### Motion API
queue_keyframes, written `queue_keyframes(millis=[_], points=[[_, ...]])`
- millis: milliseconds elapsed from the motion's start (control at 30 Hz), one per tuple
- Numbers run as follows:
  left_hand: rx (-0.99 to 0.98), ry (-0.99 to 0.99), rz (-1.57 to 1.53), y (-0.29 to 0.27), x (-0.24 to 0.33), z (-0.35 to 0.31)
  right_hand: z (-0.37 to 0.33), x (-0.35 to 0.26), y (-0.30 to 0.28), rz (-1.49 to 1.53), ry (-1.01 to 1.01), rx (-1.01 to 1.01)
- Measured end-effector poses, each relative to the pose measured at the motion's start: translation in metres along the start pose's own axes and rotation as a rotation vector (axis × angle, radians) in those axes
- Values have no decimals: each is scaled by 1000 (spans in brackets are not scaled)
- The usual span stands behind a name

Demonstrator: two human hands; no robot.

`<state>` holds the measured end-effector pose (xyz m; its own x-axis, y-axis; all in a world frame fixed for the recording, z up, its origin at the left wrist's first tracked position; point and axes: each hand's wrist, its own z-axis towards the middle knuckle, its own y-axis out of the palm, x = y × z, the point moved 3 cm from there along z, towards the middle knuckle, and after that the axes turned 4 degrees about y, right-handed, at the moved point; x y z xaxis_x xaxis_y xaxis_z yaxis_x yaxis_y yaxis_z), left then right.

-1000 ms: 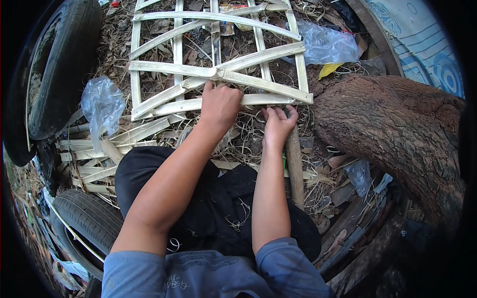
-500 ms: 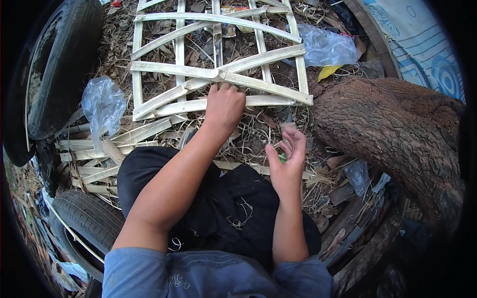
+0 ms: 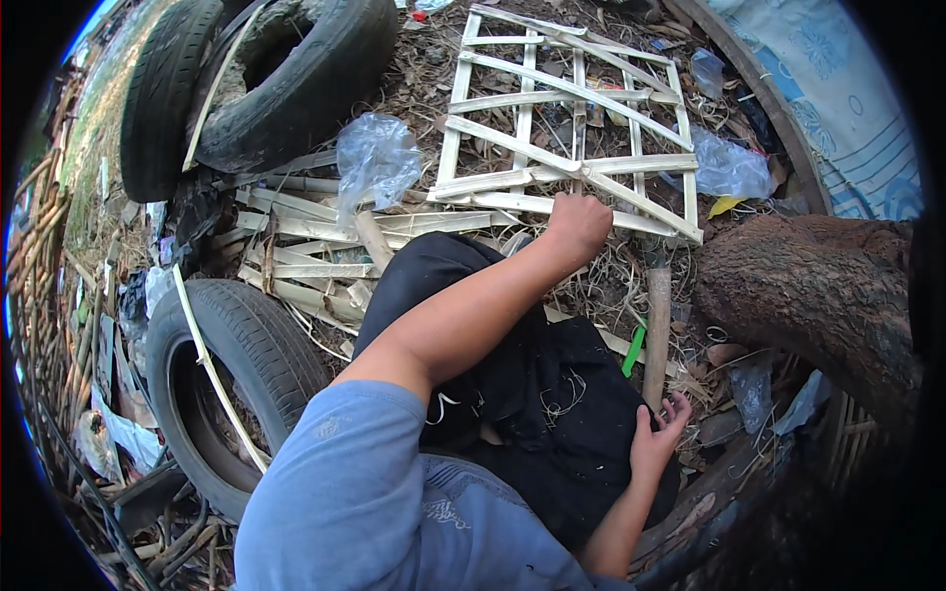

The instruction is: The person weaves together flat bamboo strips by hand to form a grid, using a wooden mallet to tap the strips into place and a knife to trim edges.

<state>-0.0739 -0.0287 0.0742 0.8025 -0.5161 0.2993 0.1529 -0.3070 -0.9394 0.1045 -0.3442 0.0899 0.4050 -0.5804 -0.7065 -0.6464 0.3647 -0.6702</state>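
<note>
Forward, the left hand point(image 3: 581, 227) grips the lattice point(image 3: 578, 98); the right hand point(image 3: 662, 440) curves, fingers apart, beside the stick point(image 3: 658, 320).

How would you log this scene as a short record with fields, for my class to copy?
Left grip: closed on the near edge of a pale flat-stripped wooden lattice
Right grip: open, near the lower end of a round brown wooden rod
Left: dark ribbed rubber tyre
Right: thick rough-barked brown trunk
</note>
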Motion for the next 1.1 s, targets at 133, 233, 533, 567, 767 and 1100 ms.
queue_keyframes(millis=[133, 233, 533, 567, 767, 1100], points=[[-37, -46, -179, -47, -16, -55, 7, 7, 0, 21, 10, 42], [207, -112, -430, -82, -58, -110, 11, 16, 3, 32, -24, 21], [425, -487, -324, -25, -191, -246, 11, 0, 9, -72, -1, -25], [422, -475, -326, -22, -195, -245, 12, 0, 9, -78, 13, -35], [451, -313, -400, -54, -189, -171, 5, -16, 11, -205, -40, -41], [82, 35, 100, -29, -159, 79, 12, -21, 16, -247, 69, -114]])
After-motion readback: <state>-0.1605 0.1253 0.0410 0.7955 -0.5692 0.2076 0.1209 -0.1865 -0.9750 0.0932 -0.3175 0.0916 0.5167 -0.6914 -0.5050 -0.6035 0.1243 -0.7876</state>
